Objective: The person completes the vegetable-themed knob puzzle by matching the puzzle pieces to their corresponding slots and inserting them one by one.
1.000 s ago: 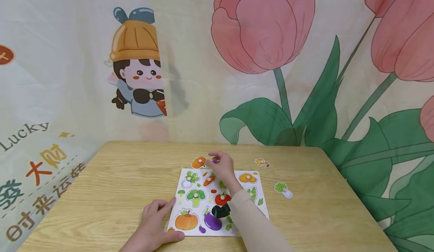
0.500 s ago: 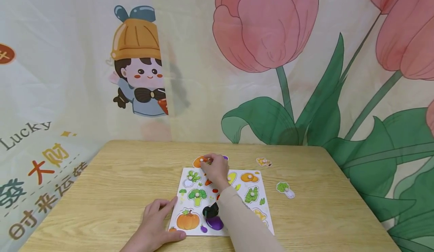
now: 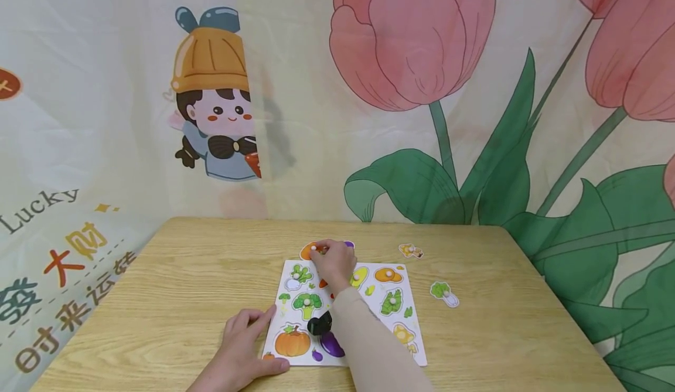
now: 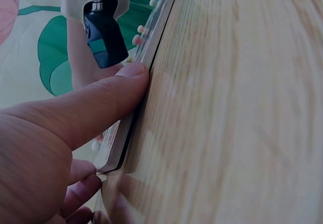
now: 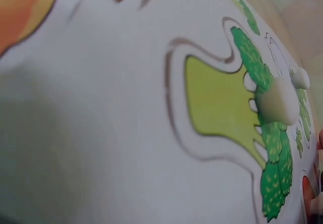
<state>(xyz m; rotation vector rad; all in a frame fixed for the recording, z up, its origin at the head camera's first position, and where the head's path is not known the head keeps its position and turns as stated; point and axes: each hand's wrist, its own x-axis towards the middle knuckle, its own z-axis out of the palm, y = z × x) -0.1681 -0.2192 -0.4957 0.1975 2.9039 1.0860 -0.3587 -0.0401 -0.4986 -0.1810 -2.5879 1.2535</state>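
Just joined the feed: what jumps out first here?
The white vegetable puzzle board lies mid-table, with the right hand at its far edge on an orange piece. The left hand rests on the board's near-left corner. Two loose pieces, a mushroom piece and a cabbage piece, lie to the right.

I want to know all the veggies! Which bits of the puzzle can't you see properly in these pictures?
- Head view: the right hand covers most of the orange piece and a purple piece behind it.
- Head view: the sleeve hides the middle of the board.
- Head view: the loose pieces on the table are too small to name.
- Left wrist view: the board shows edge-on only, behind the left hand.
- Right wrist view: blurred, too close.
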